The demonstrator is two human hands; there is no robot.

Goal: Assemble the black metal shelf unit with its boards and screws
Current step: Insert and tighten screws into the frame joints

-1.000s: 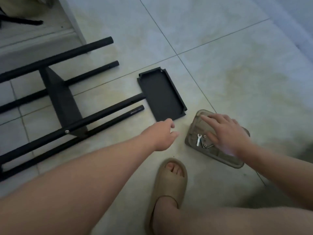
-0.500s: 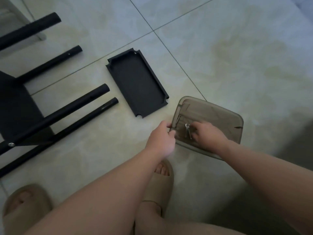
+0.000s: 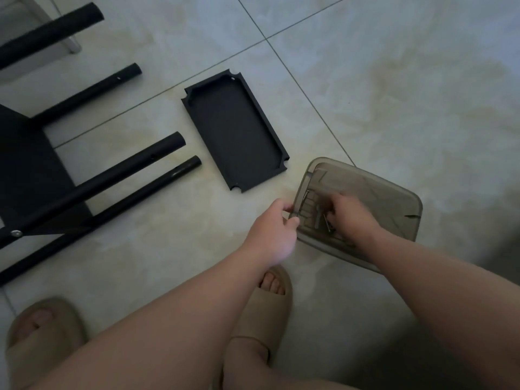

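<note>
Head view: the translucent brown hardware tray (image 3: pixel 380 198) is now steadied at its left rim by the left hand (image 3: pixel 271 235), its grip pinched on that edge; a second ago that hand hung free above the floor (image 3: pixel 394 94). The right hand (image 3: pixel 351 218), earlier laid flat with fingers spread, is curled among the screws (image 3: pixel 326 225); whether its grip is clamped on one cannot be told through the blur. The loose black shelf board (image 3: pixel 235 133) lies untouched between tray and part-built frame (image 3: pixel 112 181). Fasteners are probably being picked for that board.
</note>
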